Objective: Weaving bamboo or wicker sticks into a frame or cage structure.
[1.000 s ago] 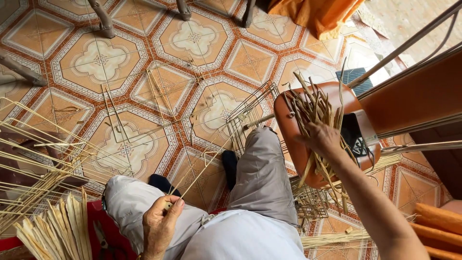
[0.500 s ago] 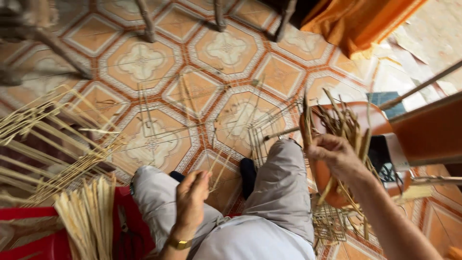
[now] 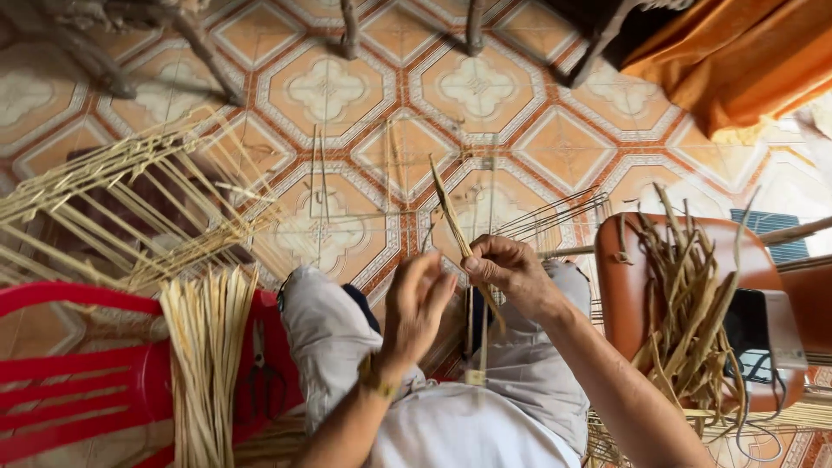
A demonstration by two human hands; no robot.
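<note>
— Straw-coloured fibre strip [image 3: 451, 217] is pinched in the person's right hand [image 3: 511, 270], fingers clenched on it above the knees; it rises at a slant over the patterned tile floor [image 3: 329, 87].

— And the left hand [image 3: 414, 308]?

— Loose, fingers spread, grasping nothing, just beside the right. It looks like one strand being singled out for working; the next move seems to call for the left hand to close on the strip's lower end.

— Any packages or labels?

— None legible. A bundle of cut strips [image 3: 204, 347] lies on a red plastic stool [image 3: 78, 381] at left, darker strips [image 3: 689, 295] on a brown chair seat [image 3: 620, 286] at right, orange cloth [image 3: 737, 61] beyond.
</note>
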